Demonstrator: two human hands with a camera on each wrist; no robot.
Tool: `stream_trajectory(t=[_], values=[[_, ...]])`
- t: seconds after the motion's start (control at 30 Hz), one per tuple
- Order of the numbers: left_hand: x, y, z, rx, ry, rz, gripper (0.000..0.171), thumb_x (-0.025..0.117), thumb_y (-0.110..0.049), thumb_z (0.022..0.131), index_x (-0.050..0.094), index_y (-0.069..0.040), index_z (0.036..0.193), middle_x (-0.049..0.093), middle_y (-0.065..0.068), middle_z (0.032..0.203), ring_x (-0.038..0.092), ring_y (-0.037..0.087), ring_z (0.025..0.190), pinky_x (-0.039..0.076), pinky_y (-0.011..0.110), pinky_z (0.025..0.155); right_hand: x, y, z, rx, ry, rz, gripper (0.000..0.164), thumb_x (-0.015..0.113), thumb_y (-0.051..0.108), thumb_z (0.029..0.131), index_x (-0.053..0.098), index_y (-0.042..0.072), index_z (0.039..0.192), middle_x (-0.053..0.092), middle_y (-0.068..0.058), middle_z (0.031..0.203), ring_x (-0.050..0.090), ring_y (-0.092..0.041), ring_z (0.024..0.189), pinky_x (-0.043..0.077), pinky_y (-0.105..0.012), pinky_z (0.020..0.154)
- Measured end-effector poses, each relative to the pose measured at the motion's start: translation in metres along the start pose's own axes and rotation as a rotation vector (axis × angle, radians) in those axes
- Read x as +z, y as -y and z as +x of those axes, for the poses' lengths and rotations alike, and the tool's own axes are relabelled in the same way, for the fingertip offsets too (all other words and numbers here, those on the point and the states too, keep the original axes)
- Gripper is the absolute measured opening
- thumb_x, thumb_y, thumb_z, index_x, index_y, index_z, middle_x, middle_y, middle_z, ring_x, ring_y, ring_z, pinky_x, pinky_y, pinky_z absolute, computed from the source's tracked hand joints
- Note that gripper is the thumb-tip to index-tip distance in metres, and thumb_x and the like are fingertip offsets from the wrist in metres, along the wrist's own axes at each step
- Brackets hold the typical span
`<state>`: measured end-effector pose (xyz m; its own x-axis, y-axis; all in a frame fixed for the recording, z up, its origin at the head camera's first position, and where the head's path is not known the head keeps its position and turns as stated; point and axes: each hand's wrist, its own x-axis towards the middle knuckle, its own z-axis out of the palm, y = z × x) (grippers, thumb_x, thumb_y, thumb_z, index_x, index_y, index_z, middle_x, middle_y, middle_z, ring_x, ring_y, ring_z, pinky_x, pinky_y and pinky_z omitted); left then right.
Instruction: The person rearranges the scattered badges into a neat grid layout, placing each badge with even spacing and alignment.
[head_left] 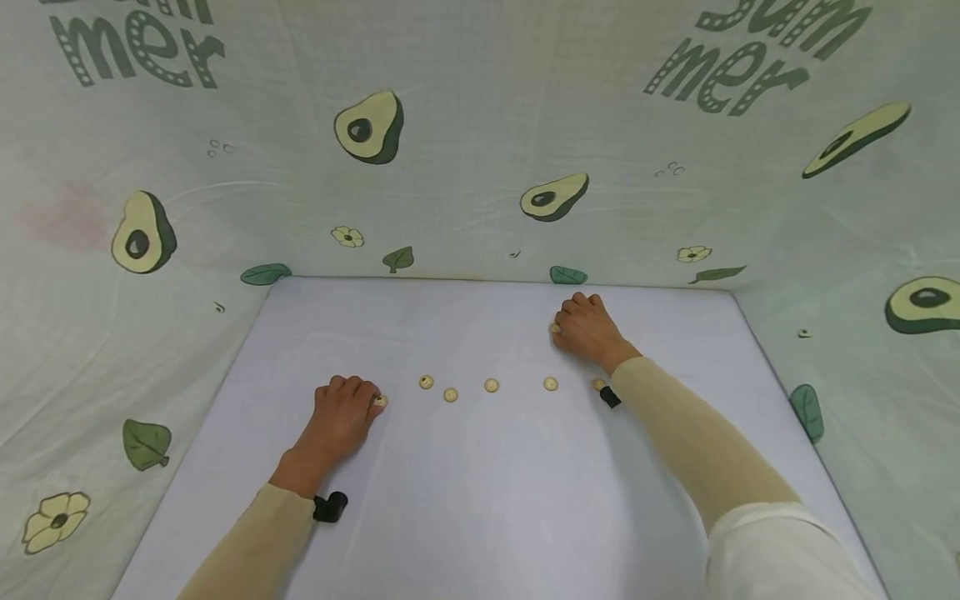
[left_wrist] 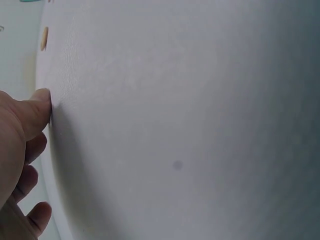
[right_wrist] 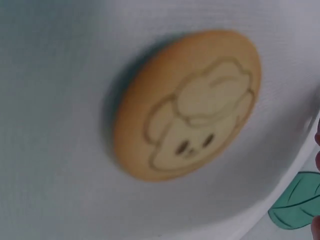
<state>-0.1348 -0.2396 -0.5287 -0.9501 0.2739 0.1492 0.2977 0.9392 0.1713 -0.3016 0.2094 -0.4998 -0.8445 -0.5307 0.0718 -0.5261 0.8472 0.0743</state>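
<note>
My left hand (head_left: 339, 419) is at the left of the white tabletop, pinching a small round biscuit (head_left: 380, 401) between thumb and forefinger. In the left wrist view the thumb (left_wrist: 40, 107) hides that biscuit, and the other fingers are bent. Farther back, my right hand (head_left: 588, 329) pinches another round biscuit (head_left: 555, 328), partly covered by its fingers. Beneath the right wrist lies a biscuit (right_wrist: 187, 105) printed with a cartoon animal in a puffy hat, seen close up. Only slivers of the right fingertips (right_wrist: 317, 227) show in that view.
Between the hands lies a loose row of biscuits: one biscuit (head_left: 426, 382) near the left hand, then another biscuit (head_left: 451, 395), a biscuit (head_left: 491, 385) and a biscuit (head_left: 551, 383). An avocado-print cloth (head_left: 457, 167) surrounds the white tabletop (head_left: 480, 517).
</note>
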Motion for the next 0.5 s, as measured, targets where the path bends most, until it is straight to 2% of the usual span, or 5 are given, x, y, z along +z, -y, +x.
stream_trajectory(t=[0.23, 0.5], values=[[0.0018, -0.0003, 0.0002, -0.004, -0.002, -0.003, 0.023, 0.075, -0.023, 0.100, 0.065, -0.007, 0.111, 0.065, 0.010, 0.104, 0.055, 0.035, 0.103, 0.045, 0.059, 0.090, 0.0039, 0.0008, 0.0021, 0.014, 0.017, -0.014, 0.026, 0.064, 0.027, 0.102, 0.075, 0.004, 0.107, 0.068, -0.011, 0.107, 0.050, -0.030, 0.104, 0.039, -0.052, 0.097], [0.0037, 0.0010, 0.0004, -0.004, 0.009, -0.007, 0.023, 0.075, -0.023, 0.100, 0.065, -0.006, 0.112, 0.065, 0.010, 0.104, 0.055, 0.035, 0.103, 0.046, 0.059, 0.089, 0.0036, 0.0017, 0.0033, 0.032, 0.028, 0.020, 0.025, 0.062, 0.025, 0.102, 0.074, 0.004, 0.105, 0.066, -0.010, 0.103, 0.049, -0.030, 0.101, 0.039, -0.051, 0.095]])
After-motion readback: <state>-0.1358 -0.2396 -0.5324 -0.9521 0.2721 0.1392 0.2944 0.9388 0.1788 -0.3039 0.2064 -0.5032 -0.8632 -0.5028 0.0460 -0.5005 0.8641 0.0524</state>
